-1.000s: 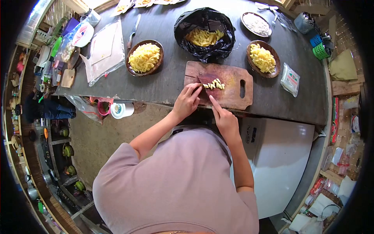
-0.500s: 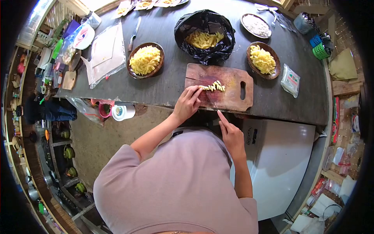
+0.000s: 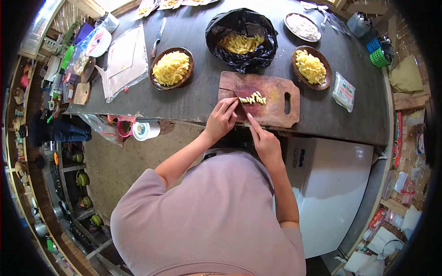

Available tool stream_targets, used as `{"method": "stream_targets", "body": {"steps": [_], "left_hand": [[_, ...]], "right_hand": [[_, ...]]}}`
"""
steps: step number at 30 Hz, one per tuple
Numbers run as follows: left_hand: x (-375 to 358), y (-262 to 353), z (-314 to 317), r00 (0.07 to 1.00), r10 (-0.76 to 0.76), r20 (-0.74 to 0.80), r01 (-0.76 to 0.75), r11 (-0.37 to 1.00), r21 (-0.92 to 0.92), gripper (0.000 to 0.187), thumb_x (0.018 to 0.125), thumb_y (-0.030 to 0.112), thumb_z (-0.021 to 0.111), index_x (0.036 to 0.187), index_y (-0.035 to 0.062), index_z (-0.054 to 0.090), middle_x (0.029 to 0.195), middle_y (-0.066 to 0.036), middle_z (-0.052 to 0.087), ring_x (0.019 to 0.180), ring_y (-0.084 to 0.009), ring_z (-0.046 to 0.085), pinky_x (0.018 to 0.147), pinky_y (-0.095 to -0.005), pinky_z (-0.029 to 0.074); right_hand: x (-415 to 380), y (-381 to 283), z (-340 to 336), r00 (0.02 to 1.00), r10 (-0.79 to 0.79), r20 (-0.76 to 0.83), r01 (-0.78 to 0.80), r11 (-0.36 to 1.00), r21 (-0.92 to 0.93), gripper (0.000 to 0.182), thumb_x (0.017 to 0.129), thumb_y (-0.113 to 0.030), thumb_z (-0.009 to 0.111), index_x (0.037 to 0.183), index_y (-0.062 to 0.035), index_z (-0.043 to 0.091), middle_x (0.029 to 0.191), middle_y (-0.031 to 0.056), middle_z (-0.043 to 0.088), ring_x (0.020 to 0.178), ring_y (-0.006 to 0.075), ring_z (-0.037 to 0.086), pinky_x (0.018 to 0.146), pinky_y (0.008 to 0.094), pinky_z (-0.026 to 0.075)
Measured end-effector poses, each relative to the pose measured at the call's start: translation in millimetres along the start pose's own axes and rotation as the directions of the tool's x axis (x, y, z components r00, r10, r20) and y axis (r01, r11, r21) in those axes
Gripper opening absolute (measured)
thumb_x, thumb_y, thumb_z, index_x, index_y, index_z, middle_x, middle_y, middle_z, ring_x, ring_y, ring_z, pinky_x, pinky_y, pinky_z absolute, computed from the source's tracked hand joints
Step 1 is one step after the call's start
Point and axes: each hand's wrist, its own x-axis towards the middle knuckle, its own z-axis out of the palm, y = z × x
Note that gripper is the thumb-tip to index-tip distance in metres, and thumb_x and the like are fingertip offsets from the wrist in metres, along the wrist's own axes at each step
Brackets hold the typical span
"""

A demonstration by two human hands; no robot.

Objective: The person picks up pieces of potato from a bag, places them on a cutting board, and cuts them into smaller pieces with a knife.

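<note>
On the wooden cutting board [image 3: 271,83] lies a short row of pale yellow cut pieces [image 3: 256,98]. My left hand [image 3: 222,120] is at the board's left front, its fingertips pinched at the left end of the row; what they hold is too small to name. My right hand [image 3: 267,145] is wrapped round a knife [image 3: 244,107], whose blade slants over the board toward my left fingertips. Behind the board, a black plastic bag [image 3: 221,55] stands open with yellow pieces inside. Bowls heaped with yellow pieces stand on the left [image 3: 171,69] and on the right [image 3: 311,68].
A plate of white, grainy food [image 3: 302,27] and a white packet [image 3: 343,92] are at the right. Another knife [image 3: 159,37] and plastic sheets [image 3: 125,62] lie at the left. Below the table's front edge stand a white appliance [image 3: 331,184] and a bucket [image 3: 146,131].
My right hand has moved up and left, bringing the knife blade to my left fingertips. My left hand has shifted slightly left.
</note>
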Motion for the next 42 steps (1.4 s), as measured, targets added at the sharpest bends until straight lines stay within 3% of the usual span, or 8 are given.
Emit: {"method": "stream_targets", "body": {"steps": [5, 14, 20, 22, 25, 34, 42], "left_hand": [[-1, -2, 0, 1.000, -0.012, 0.000, 0.012, 1.000, -0.007, 0.046, 0.087, 0.001, 0.067, 0.132, -0.0075, 0.065, 0.135, -0.019, 0.063, 0.128, -0.0363, 0.062, 0.112, -0.0446, 0.052], [-3, 0, 2, 1.000, -0.025, -0.005, 0.025, 1.000, -0.011, 0.045, 0.088, 0.000, 0.066, 0.133, -0.0050, 0.065, 0.133, -0.018, 0.064, 0.127, -0.0363, 0.062, 0.111, -0.0447, 0.052], [-2, 1, -1, 1.000, -0.009, -0.030, 0.009, 1.000, -0.016, 0.044, 0.088, 0.000, 0.066, 0.132, -0.0058, 0.065, 0.134, -0.018, 0.064, 0.127, -0.0363, 0.062, 0.111, -0.0444, 0.052], [-3, 2, 0, 0.999, -0.036, -0.035, 0.036, 0.999, -0.017, 0.041, 0.089, -0.002, 0.066, 0.130, -0.0056, 0.068, 0.135, -0.017, 0.065, 0.126, -0.0377, 0.062, 0.109, -0.0452, 0.053], [-4, 2, 0, 0.999, -0.035, -0.038, 0.034, 0.999, -0.014, 0.040, 0.089, -0.001, 0.066, 0.129, -0.0065, 0.068, 0.135, -0.017, 0.065, 0.126, -0.0374, 0.062, 0.109, -0.0453, 0.053], [-3, 3, 0, 0.999, -0.029, -0.044, 0.029, 1.000, 0.001, 0.043, 0.088, 0.001, 0.067, 0.131, -0.0056, 0.067, 0.134, -0.017, 0.065, 0.126, -0.0354, 0.062, 0.110, -0.0430, 0.053], [-4, 2, 1, 0.999, -0.033, -0.041, 0.033, 0.999, 0.005, 0.042, 0.088, 0.001, 0.068, 0.130, -0.0054, 0.067, 0.134, -0.017, 0.065, 0.125, -0.0357, 0.063, 0.110, -0.0437, 0.053]], "right_hand": [[12, -7, -1, 0.999, 0.014, 0.037, -0.011, 0.997, -0.081, 0.048, 0.112, -0.035, 0.056, 0.159, -0.0399, 0.052, 0.076, 0.0206, 0.070, 0.072, 0.0431, 0.072, 0.064, 0.0544, 0.058], [-54, 2, -21, 0.995, 0.091, 0.030, -0.090, 0.995, -0.036, 0.050, 0.110, -0.031, 0.061, 0.159, -0.0402, 0.053, 0.072, 0.0173, 0.066, 0.065, 0.0397, 0.069, 0.061, 0.0535, 0.056], [-32, -1, -18, 0.998, -0.011, -0.063, 0.009, 1.000, -0.028, 0.048, 0.110, -0.033, 0.061, 0.157, -0.0402, 0.055, 0.071, 0.0155, 0.065, 0.064, 0.0381, 0.069, 0.058, 0.0514, 0.056], [-27, -10, -22, 0.998, 0.044, 0.047, -0.039, 0.994, -0.097, 0.045, 0.111, -0.029, 0.060, 0.156, -0.0342, 0.059, 0.078, 0.0186, 0.066, 0.070, 0.0384, 0.067, 0.064, 0.0505, 0.053], [-27, 0, -10, 0.998, -0.050, -0.050, 0.044, 0.993, -0.110, 0.047, 0.110, -0.034, 0.061, 0.157, -0.0396, 0.057, 0.068, 0.0141, 0.062, 0.060, 0.0369, 0.067, 0.055, 0.0508, 0.056], [-23, 12, -17, 0.994, -0.105, -0.043, 0.094, 0.974, -0.208, 0.048, 0.109, -0.032, 0.063, 0.156, -0.0399, 0.058, 0.066, 0.0113, 0.060, 0.057, 0.0341, 0.066, 0.053, 0.0487, 0.056], [-17, 9, -17, 0.995, -0.084, -0.044, 0.077, 0.986, -0.145, 0.046, 0.110, -0.034, 0.062, 0.155, -0.0388, 0.059, 0.067, 0.0127, 0.062, 0.060, 0.0356, 0.068, 0.055, 0.0497, 0.057]]}}
